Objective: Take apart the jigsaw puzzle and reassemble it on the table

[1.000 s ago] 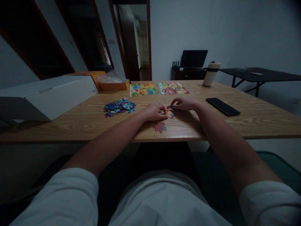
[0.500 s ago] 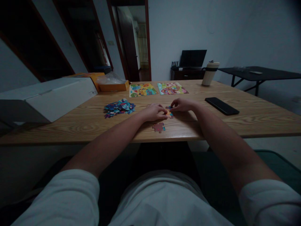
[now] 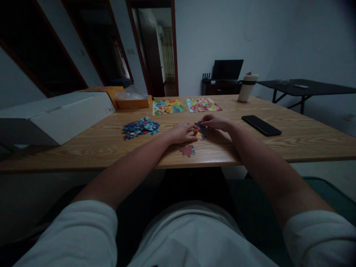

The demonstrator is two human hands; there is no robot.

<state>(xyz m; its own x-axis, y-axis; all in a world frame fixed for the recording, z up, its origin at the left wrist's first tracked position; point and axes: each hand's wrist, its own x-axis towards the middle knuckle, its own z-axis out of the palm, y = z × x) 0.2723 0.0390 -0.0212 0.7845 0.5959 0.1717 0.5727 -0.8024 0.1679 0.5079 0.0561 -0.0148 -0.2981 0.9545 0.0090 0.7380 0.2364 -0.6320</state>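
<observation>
Small colourful joined puzzle pieces (image 3: 199, 134) lie on the wooden table between my hands. My left hand (image 3: 183, 132) touches their left side, thumb and fingers curved around the edge. At their upper right, my right hand (image 3: 213, 122) pinches a small blue piece (image 3: 200, 124), partly hidden by the fingers. Nearer the table's front edge lies a loose reddish-brown piece (image 3: 188, 150) with a blue corner. A heap of mostly blue puzzle pieces (image 3: 141, 128) sits to the left of my left hand.
Two colourful picture sheets (image 3: 169, 106) (image 3: 204, 105) lie behind my hands. A black phone (image 3: 261, 125) and a cream cup (image 3: 247, 87) are on the right. On the left stand a white box (image 3: 72, 115) and an orange tray (image 3: 133, 103) with clear plastic.
My right hand has shifted slightly up and left, its fingers now at the top of the joined pieces. My left hand has barely moved.
</observation>
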